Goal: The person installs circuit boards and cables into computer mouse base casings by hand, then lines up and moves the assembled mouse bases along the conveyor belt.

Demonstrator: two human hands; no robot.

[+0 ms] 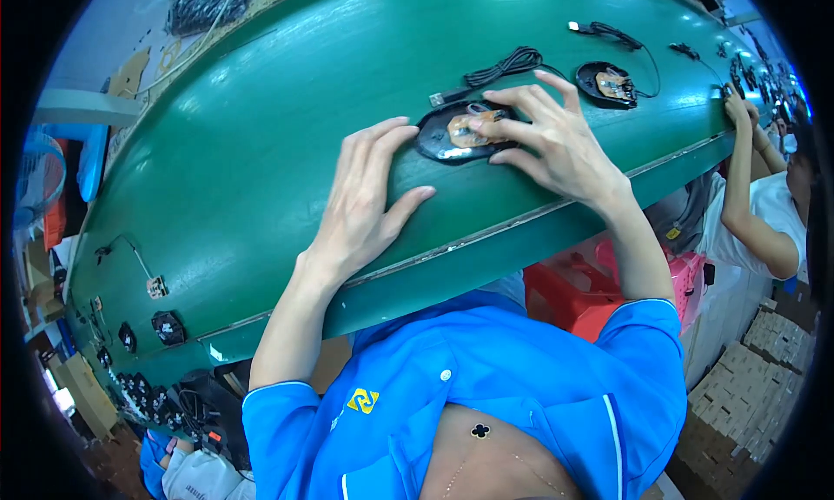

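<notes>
An opened computer mouse (440, 139) lies on the green table in front of me, a black base with a tan circuit board (466, 132) in it and its cover off. Its coiled black USB cable (504, 66) rests just beyond. My right hand (549, 139) grips the mouse from the right: the thumb is at the near edge, one fingertip is on the circuit board, and other fingers are raised or curve over the far side. My left hand (365, 192) is open, palm down, its fingertips close to the left end of the mouse; whether they touch it I cannot tell.
Another opened mouse (608, 85) with its cable sits farther right. At the left end are a loose circuit board (156, 286) and a black mouse part (168, 327). A co-worker's hands (738, 109) are at the far right. A red stool (573, 296) stands under the table edge (452, 246).
</notes>
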